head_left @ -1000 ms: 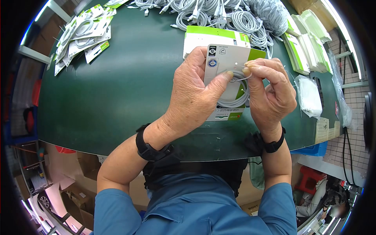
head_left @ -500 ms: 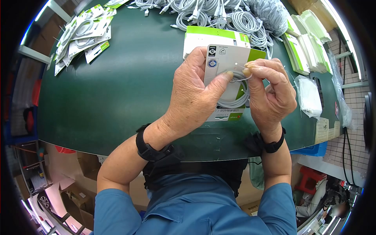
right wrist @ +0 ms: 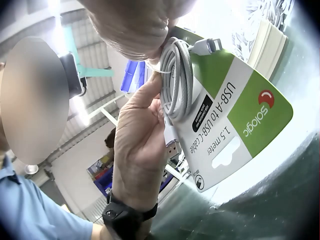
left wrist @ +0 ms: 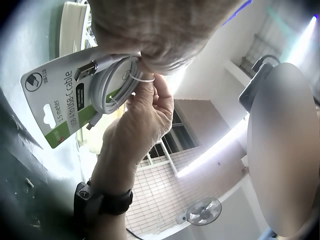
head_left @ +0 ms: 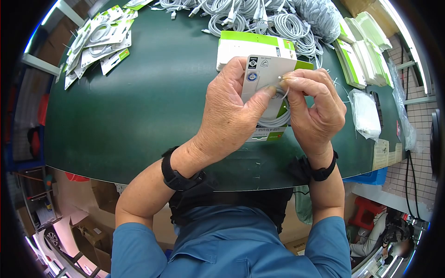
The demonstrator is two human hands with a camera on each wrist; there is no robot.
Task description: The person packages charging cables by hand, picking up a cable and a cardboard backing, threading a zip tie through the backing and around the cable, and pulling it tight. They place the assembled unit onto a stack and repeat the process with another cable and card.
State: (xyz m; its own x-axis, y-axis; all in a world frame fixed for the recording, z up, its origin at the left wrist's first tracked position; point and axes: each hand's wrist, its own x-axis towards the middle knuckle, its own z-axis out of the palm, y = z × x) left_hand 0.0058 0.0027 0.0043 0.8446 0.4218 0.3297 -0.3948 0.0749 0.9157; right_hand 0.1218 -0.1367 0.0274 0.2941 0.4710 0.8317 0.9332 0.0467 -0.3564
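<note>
My left hand [head_left: 229, 111] grips a white and green cardboard package card [head_left: 258, 88], thumb across its front. A coiled grey-white USB cable [head_left: 274, 122] lies against that card, and the left thumb presses near the coil's upper part. My right hand [head_left: 317, 109] pinches a thin white tie [head_left: 285, 91] with thumb and forefinger, close to a small hole in the card. Seen from the left wrist, the tie [left wrist: 141, 78] loops over the coil [left wrist: 111, 87], beside a metal USB-A plug [left wrist: 86, 71]. In the right wrist view the USB-C plug [right wrist: 206, 46] sticks out over the card's green part.
Behind the hands lies a stack of blank-side cards [head_left: 252, 44]. Coiled cables [head_left: 236, 16] pile up at the back. Carded cables [head_left: 99, 39] heap at the far left. More card stacks [head_left: 364, 53] and a clear plastic bag [head_left: 366, 113] lie right on the green table [head_left: 139, 102].
My right hand has shifted slightly left and closer to the left thumb, bringing the tie along. The card has turned a little; the left hand keeps its grip.
</note>
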